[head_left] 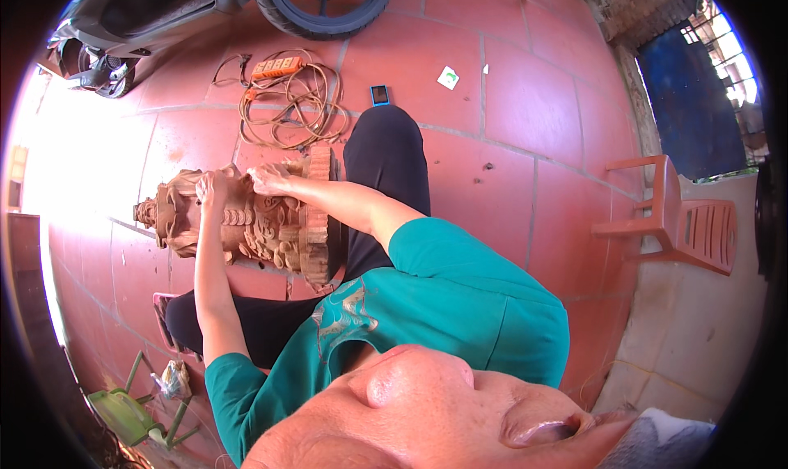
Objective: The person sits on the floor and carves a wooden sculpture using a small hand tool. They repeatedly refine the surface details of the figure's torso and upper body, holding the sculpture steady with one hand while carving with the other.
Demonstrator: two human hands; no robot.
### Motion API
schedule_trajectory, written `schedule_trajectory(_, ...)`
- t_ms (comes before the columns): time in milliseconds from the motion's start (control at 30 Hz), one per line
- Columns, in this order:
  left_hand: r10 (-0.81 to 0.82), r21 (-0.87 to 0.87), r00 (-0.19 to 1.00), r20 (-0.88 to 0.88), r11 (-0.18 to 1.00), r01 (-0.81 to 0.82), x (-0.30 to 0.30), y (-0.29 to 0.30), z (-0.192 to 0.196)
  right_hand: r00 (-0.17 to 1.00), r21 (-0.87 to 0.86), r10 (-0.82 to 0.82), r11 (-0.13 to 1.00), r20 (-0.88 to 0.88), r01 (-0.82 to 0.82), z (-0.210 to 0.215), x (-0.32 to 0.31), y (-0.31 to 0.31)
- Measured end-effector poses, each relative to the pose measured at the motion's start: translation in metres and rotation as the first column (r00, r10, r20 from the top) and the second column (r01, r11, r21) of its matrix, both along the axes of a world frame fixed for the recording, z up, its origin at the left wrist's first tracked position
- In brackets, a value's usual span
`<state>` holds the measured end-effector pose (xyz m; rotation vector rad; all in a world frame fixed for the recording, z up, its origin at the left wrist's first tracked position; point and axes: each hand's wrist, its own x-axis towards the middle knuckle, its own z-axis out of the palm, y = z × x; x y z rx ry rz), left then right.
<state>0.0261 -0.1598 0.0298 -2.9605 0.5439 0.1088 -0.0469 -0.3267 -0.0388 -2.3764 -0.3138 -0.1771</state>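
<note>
Head view: your left hand (212, 188) steadies the carved wooden statue (246, 219) lying across your legs while your right hand (267, 178) presses fingertips into its relief.

Worn on the head, looked steeply down and close over a teal shirt (443, 305) at the carved wooden statue (246, 219) toward nine o'clock; red tiled floor (525, 124) spread to twelve. Only one view given.

Motorbike (148, 9) cut off by the top edge, carved wooden statue (246, 219) base hidden behind the forearm, left side glare-washed
</note>
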Motion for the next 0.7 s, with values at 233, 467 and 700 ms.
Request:
schedule_trajectory(233,-0.002,-0.19,0.999,-0.038,0.982,-0.005,-0.007,0.012,0.007,0.996,-0.017,0.047,0.999,-0.074,-0.049,0.007,-0.002,-0.008)
schedule_trajectory(467,0.021,-0.136,1.0,-0.003,0.99,-0.021,-0.038,0.001,0.019,0.992,0.043,-0.022,0.999,-0.128,0.028,0.016,-0.006,-0.003)
schedule_trajectory(700,0.004,-0.09,0.993,0.118,0.996,0.007,-0.019,0.01,-0.012,0.885,-0.375,0.259,0.921,0.388,-0.105,-0.055,0.024,0.01)
